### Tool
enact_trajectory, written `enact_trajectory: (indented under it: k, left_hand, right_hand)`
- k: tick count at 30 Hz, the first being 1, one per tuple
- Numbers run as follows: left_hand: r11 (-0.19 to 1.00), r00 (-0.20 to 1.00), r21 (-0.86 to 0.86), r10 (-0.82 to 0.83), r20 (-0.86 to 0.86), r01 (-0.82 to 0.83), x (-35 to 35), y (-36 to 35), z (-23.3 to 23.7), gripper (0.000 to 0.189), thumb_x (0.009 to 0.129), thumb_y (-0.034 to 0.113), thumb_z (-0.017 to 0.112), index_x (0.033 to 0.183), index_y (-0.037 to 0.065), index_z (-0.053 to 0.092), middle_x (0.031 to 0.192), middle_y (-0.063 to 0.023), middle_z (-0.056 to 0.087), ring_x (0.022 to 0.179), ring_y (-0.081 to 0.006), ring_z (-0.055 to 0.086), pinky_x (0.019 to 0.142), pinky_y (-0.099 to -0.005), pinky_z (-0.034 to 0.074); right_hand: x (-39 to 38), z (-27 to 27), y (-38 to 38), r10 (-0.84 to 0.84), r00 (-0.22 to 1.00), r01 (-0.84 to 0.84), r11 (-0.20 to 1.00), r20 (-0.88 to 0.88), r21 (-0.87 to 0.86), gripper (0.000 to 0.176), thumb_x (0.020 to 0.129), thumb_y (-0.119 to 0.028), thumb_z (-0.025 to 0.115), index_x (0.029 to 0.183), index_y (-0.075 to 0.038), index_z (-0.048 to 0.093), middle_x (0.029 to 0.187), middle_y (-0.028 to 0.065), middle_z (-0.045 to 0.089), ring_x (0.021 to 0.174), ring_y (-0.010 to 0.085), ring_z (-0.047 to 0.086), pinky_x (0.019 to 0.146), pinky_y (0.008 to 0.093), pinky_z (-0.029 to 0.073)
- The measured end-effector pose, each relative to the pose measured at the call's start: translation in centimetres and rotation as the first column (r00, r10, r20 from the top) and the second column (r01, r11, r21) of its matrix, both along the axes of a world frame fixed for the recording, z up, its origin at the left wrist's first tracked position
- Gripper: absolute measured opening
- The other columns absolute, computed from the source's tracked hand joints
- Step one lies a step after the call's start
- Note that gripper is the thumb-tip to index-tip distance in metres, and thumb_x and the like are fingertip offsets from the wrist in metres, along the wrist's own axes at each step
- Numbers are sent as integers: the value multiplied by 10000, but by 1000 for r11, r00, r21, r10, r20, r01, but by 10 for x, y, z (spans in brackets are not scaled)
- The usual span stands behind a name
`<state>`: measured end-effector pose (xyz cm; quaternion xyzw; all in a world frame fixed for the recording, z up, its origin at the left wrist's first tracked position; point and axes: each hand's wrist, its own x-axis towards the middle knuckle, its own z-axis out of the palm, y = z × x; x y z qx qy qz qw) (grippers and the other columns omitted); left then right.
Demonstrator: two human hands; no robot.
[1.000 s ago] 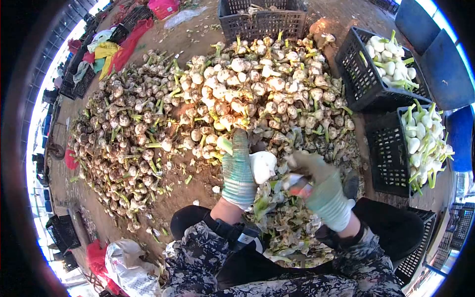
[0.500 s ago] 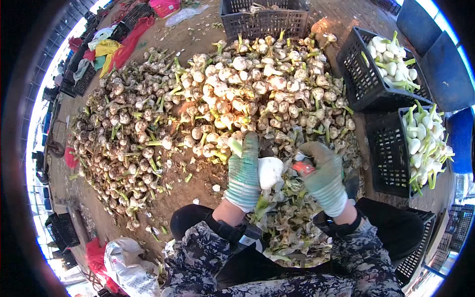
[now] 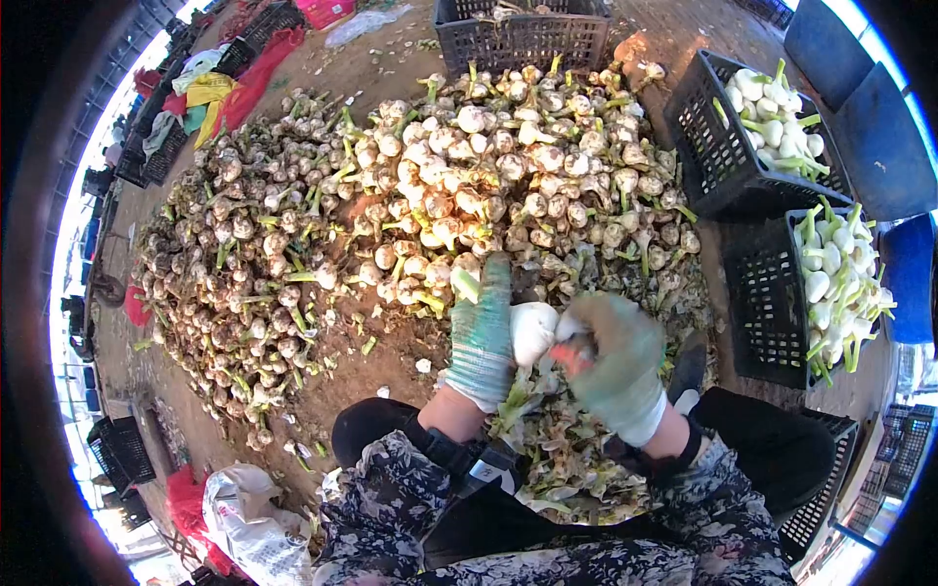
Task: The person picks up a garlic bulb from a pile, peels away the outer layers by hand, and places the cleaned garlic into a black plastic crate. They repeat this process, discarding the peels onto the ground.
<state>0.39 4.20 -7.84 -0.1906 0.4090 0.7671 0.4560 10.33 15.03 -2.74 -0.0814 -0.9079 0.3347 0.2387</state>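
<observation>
My left hand [image 3: 481, 327], in a green-and-white striped glove, is closed around a peeled white garlic bulb [image 3: 532, 334]. A cut pale-green stem end [image 3: 465, 285] shows on the other side of this hand. My right hand [image 3: 620, 356], gloved alike and slightly blurred, is closed on a small red-handled tool [image 3: 575, 354]; its working end is hidden. The right fingers are right up against the bulb. Beneath both hands lies a heap of stripped garlic skins and leaves [image 3: 572, 444]. Just beyond spreads a large pile of unpeeled garlic [image 3: 547, 161].
Two black crates of cleaned white garlic, the farther crate [image 3: 708, 137] and the nearer crate [image 3: 767, 303], stand at right. Another black crate [image 3: 523, 41] is behind the pile. A white sack [image 3: 249, 523] lies at lower left. Blue panels [image 3: 884, 142] stand at far right.
My right hand has moved left and in against the garlic bulb, bringing the red-handled tool with it. My left hand holds the bulb in nearly the same place.
</observation>
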Motion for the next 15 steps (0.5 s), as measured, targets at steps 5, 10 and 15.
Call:
enact_trajectory:
  k: [5, 10, 15]
  left_hand:
    - [992, 972, -78, 76, -223, -95, 5, 4, 21, 296, 840, 353, 536, 870, 71, 452, 569, -73, 563, 429, -173, 559, 370, -255, 457]
    - [979, 518, -100, 6, -855, -177, 15, 13, 28, 408, 833, 463, 499, 896, 63, 547, 592, -33, 568, 487, -125, 554, 418, -224, 400]
    - [984, 837, -176, -76, -542, -25, 9, -3, 46, 306, 844, 248, 562, 1057, 29, 551, 739, 20, 547, 626, -37, 479, 541, -198, 404]
  right_hand:
    - [4, -31, 30, -95, 947, 286, 683, 306, -673, 187, 761, -75, 590, 918, 17, 547, 784, 78, 592, 765, 138, 576, 667, 265, 446]
    - [-5, -15, 25, 247, 856, 24, 859, 454, -512, 354, 779, -118, 604, 1070, 57, 501, 929, 96, 597, 846, 116, 554, 748, 233, 437]
    - [5, -21, 44, 359, 870, 119, 511, 337, -852, 515, 725, -280, 670, 1086, 48, 504, 953, 129, 598, 812, 145, 566, 704, 283, 462]
